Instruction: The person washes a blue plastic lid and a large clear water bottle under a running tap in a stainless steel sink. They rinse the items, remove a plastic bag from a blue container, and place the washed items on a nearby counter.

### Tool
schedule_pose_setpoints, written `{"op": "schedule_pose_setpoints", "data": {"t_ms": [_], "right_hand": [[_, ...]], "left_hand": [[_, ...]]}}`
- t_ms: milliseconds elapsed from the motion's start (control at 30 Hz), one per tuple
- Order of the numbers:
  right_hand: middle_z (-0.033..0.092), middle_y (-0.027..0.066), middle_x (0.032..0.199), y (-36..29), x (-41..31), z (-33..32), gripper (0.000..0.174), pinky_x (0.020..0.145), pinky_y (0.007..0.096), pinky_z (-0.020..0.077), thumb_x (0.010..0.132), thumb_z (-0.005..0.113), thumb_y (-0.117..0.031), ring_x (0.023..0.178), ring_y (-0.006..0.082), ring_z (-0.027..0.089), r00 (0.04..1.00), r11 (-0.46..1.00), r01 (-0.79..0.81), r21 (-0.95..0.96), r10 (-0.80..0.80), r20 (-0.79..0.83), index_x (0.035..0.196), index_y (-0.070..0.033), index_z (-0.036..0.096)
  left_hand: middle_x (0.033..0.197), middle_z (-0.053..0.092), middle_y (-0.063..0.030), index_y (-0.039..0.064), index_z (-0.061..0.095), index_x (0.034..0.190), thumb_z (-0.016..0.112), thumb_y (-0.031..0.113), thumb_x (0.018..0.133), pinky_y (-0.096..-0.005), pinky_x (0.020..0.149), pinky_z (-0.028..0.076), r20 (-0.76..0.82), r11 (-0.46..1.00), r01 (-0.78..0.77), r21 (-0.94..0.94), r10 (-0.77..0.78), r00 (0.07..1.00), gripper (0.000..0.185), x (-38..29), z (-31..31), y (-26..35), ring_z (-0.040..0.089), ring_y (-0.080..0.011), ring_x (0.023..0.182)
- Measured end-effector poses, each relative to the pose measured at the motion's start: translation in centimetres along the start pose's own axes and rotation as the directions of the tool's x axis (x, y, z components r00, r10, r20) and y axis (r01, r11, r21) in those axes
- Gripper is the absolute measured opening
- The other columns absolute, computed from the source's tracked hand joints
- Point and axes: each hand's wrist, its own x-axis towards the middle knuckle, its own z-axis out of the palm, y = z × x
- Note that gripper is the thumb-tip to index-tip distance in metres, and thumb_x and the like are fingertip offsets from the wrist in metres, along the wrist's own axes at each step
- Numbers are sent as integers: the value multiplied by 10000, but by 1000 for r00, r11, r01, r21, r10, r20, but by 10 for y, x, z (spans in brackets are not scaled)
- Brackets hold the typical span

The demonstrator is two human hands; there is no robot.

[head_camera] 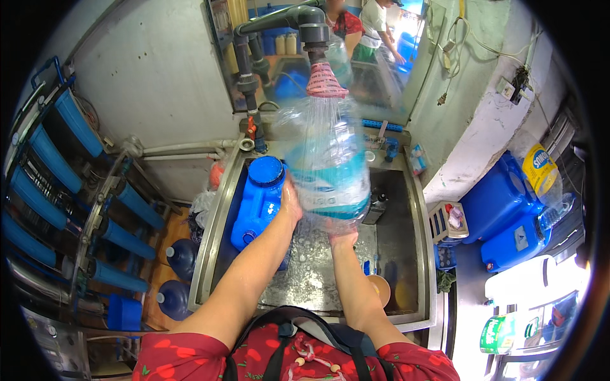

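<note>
Both of my hands hold a large clear plastic water jug (329, 185) with a teal and white label, tilted over the sink. My left hand (290, 197) presses along its left side, and my right hand (342, 234) supports its lower end, partly hidden by it. Water streams over the jug from a dark pipe outlet (314, 35) wrapped in a pink printed cloth (325, 82). A blue plastic container (259, 205) with a round lid stands in the sink, close beside my left hand.
The metal sink (429, 266) has raised rims. In its basin are a dark bottle (376, 208) and a round orange-brown dish (380, 289). An orange-handled valve (251, 127) sits on the pipe at left. Blue jugs (495, 195) stand at right. The mirror (381, 90) behind shows people.
</note>
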Motion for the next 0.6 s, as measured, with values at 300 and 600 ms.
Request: {"op": "schedule_pose_setpoints", "data": {"t_ms": [300, 600], "right_hand": [[484, 110, 1425, -9, -31, 1, 566, 1079, 583, 357, 983, 324, -430, 1311, 356, 440, 996, 996, -86, 3, 86, -30, 1432, -98, 416], [491, 137, 1408, -48, -22, -60, 617, 1020, 576, 416, 959, 484, -369, 1193, 345, 551, 975, 984, -127, -127, 148, 167, 1481, -83, 322]], "left_hand": [[1398, 514, -130, 63, 450, 1409, 451, 710, 880, -489, 1059, 383, 208, 997, 38, -62, -24, 978, 836, -27, -7, 85, 490, -336, 1263], [1094, 686, -100, 65, 658, 1133, 538, 571, 920, -502, 954, 425, -141, 776, 159, 610, -91, 986, 562, 59, -6, 94, 601, -274, 1091]]}}
